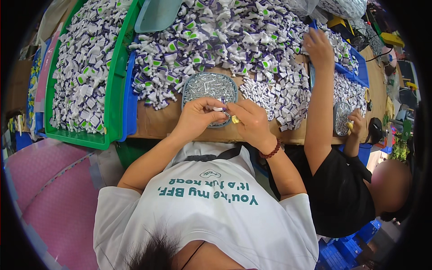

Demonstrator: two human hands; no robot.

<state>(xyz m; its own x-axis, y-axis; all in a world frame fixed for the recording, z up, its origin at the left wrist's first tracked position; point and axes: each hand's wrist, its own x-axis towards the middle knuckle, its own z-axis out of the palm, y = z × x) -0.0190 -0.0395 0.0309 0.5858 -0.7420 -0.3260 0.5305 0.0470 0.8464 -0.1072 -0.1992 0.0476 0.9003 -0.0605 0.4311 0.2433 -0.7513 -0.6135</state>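
Note:
Both hands meet over a grey-blue tray of small metal pins (209, 85). My left hand (200, 116) is closed, pinching a small white and purple plastic part (219, 109) between thumb and fingers. Fingertips of my right hand (252, 120) are pressed together at the other end of that part; whether they also hold a pin is hidden. Something small and yellow (235, 119) shows at my right fingers. To the right of the tray lie short white plastic pegs (258, 94) and white-purple pieces (294, 108).
A large heap of white, purple and green plastic parts (216, 38) covers the back of the table. At left stands a green crate (116, 81) full of similar parts. On the right a co-worker's arm (319, 108) reaches over the table, beside a second pin tray (342, 118) and a blue bin (360, 67).

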